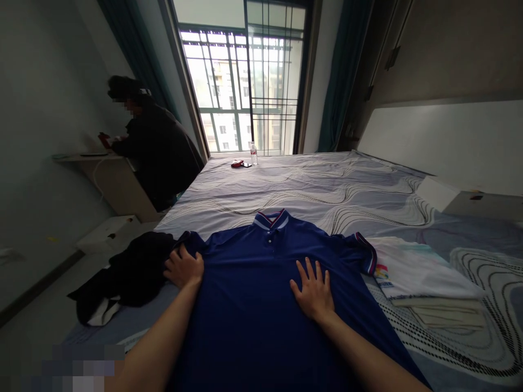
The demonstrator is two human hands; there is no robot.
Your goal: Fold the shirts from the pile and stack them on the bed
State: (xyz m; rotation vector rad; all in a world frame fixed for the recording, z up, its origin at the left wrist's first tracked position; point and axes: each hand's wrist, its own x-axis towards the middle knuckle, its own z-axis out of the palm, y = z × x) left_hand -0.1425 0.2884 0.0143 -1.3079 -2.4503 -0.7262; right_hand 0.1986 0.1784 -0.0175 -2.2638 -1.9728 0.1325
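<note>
A dark blue polo shirt lies spread out on the bed, its collar toward the window. The collar and the right sleeve cuff have red and white stripes. My right hand rests flat on the chest of the shirt, fingers spread. At the shirt's left edge, just below the left sleeve, lies my left hand, thumb apart from the fingers and nothing visibly gripped. Its fingertips are beside a crumpled black garment. The lower end of the shirt runs out of view.
Folded white and cream clothes lie to the right on the patterned bedsheet. A white box is beyond them. A bottle and a phone sit at the far edge. Another person in black is at a desk.
</note>
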